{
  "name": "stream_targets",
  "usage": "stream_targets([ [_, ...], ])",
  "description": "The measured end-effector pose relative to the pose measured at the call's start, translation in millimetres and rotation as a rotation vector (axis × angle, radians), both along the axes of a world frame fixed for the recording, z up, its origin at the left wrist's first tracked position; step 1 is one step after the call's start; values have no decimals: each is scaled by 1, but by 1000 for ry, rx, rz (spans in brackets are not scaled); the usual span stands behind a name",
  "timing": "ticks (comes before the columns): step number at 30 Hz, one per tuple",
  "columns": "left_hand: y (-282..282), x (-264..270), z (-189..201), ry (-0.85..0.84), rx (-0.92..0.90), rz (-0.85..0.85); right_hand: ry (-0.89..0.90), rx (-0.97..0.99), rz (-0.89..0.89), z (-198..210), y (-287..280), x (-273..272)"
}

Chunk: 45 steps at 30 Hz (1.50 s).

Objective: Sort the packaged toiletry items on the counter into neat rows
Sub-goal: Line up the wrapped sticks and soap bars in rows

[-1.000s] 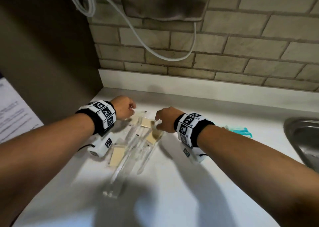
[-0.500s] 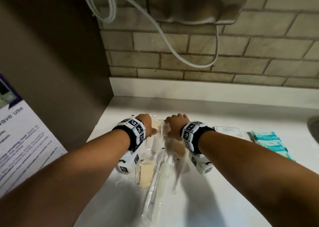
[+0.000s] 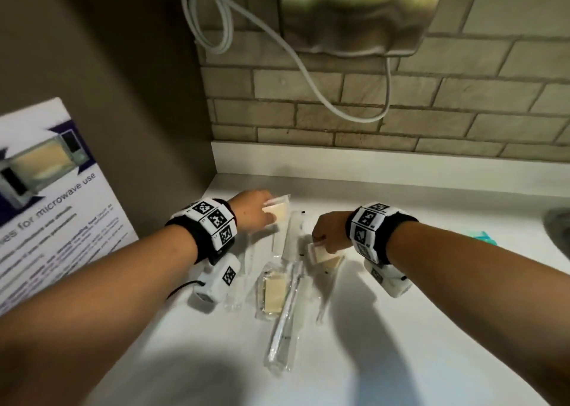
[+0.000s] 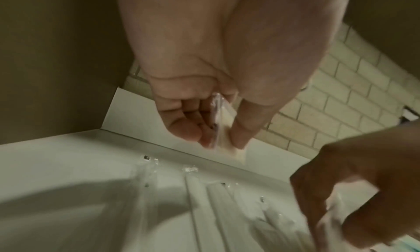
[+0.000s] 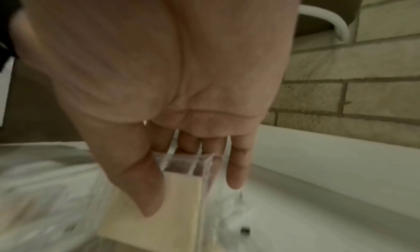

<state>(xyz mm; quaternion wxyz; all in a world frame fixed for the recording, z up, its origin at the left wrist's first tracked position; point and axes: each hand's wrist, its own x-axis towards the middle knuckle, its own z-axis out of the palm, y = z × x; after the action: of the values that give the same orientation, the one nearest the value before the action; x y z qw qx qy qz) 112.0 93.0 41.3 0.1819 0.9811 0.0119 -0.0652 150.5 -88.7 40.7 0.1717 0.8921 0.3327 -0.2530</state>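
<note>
Head view: one wrapped soap [image 3: 276,210] is pinched by the left hand [image 3: 250,209] near the backsplash, another [image 3: 320,254] by the right hand [image 3: 331,232] over the pile; slick film could be dropped onto the toothbrush packets [image 3: 285,307].

Both forearms are bare, and each wrist wears a black band [image 3: 212,236] ringed with white square tiles printed with black coded markers, a small white camera block [image 3: 216,285] bearing another marker hanging under it.
</note>
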Motion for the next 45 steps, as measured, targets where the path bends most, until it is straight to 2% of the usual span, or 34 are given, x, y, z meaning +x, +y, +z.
stream_targets([
  [3,-10,-36,2,57,-64,-62,11,41,-57,-25,-9,-4],
  [7,-20,-74,-19,176,49,-115,-88,122,-105,-33,-18,-12],
  [9,-25,-88,-35,213,56,-58,-105,127,-107,-33,-18,-17],
  [13,-31,-104,-54,185,89,86,-199,112,-32,-50,-21,-5],
  [17,-37,-107,-59,195,104,172,-275,156,-55,-28,-26,-29],
  [21,-48,-105,-60,223,131,181,-318,243,-44,-19,-35,-39],
  [27,-56,-96,-59,161,64,125,-250,327,-64,-1,-42,-49],
  [32,-55,-91,-54,69,-96,79,-215,341,-137,-1,-51,-54],
  [37,-46,-82,-37,-96,-151,126,-45,332,-116,4,-58,-65],
  [39,-45,-74,-26,-141,-173,95,-18,355,-108,2,-60,-70],
  [43,-49,-60,-6,-121,-199,82,-14,404,-133,-2,-64,-78],
  [45,-48,-58,-6,-27,-189,73,-5,407,-142,-3,-65,-82],
])
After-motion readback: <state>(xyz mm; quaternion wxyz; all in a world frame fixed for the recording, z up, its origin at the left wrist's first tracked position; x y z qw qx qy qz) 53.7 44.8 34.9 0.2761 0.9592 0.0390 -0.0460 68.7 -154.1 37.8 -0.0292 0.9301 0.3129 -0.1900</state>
